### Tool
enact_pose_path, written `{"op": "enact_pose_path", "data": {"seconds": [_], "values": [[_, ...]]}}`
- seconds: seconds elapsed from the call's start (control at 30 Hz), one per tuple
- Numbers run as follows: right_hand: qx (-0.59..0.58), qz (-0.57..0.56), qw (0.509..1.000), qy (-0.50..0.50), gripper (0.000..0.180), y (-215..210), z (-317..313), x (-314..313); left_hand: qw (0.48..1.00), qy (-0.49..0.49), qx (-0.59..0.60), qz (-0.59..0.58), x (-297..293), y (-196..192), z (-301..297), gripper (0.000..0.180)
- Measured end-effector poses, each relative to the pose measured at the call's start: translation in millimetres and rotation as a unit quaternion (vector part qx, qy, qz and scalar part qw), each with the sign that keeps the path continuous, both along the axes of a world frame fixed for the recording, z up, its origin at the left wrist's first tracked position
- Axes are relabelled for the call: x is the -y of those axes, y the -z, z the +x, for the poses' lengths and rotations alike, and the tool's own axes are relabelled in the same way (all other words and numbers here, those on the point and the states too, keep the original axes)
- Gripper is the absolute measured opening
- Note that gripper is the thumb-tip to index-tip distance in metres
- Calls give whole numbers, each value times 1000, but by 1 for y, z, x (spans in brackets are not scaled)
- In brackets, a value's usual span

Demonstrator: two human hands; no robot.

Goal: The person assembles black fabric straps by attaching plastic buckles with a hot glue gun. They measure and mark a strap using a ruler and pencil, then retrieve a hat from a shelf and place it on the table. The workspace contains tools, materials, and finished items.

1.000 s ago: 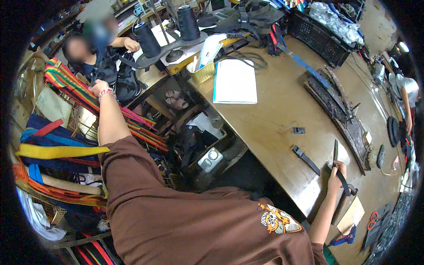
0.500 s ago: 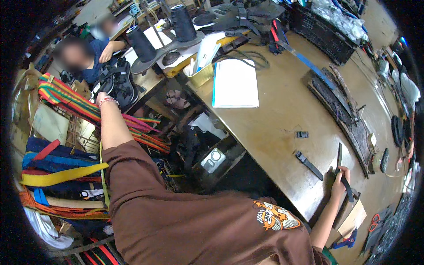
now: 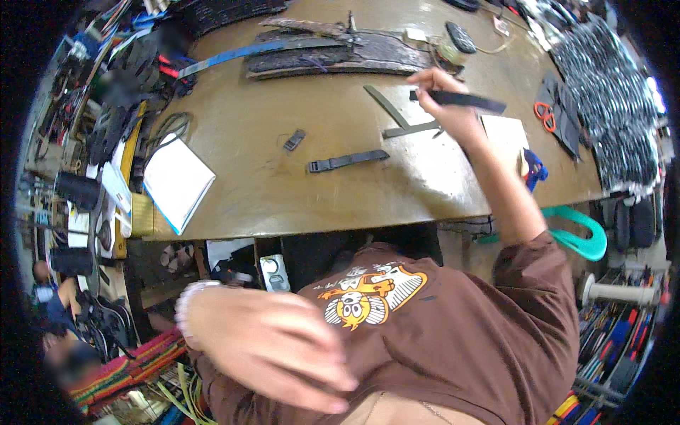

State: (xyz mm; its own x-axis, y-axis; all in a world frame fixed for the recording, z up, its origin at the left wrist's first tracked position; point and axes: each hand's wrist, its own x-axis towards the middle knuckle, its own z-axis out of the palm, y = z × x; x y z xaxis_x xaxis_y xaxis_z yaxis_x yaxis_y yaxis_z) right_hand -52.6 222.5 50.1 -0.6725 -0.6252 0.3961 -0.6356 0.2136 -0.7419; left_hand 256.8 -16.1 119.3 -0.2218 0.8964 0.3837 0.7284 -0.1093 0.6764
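"What's around you, and what's in the way?"

"My shirt (image 3: 453,319) is nearest, then the table (image 3: 283,212). On it lie a buckled strap (image 3: 347,161) and a loose buckle (image 3: 294,139), with a notebook (image 3: 177,185) to their left. Two olive strips (image 3: 386,106) meet farther out, scissors (image 3: 544,117) well to the right, the board (image 3: 304,65) beyond. My right arm (image 3: 506,184) cuts between strips and scissors."

"And your hands?"

"The left hand (image 3: 273,343), blurred, hangs before my shirt; I can't tell whether it pinches anything. The right hand (image 3: 450,103) is raised near the board, fingers closed on a black strip (image 3: 478,102) that pokes out rightward."
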Motion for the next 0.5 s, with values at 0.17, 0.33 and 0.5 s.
{"op": "enact_pose_path", "data": {"seconds": [0.17,0.33,0.5], "values": [[-134,131,982,-28,13,-78,5,-22,985,174,7,7,-76,-27,-63,17],[-107,32,992,-56,10,-50,2,-16,986,86,-13,142,-68,-30,-104,13],[334,-137,930,72,13,45,26,3,982,105,157,-13,-64,39,-119,20]]}}
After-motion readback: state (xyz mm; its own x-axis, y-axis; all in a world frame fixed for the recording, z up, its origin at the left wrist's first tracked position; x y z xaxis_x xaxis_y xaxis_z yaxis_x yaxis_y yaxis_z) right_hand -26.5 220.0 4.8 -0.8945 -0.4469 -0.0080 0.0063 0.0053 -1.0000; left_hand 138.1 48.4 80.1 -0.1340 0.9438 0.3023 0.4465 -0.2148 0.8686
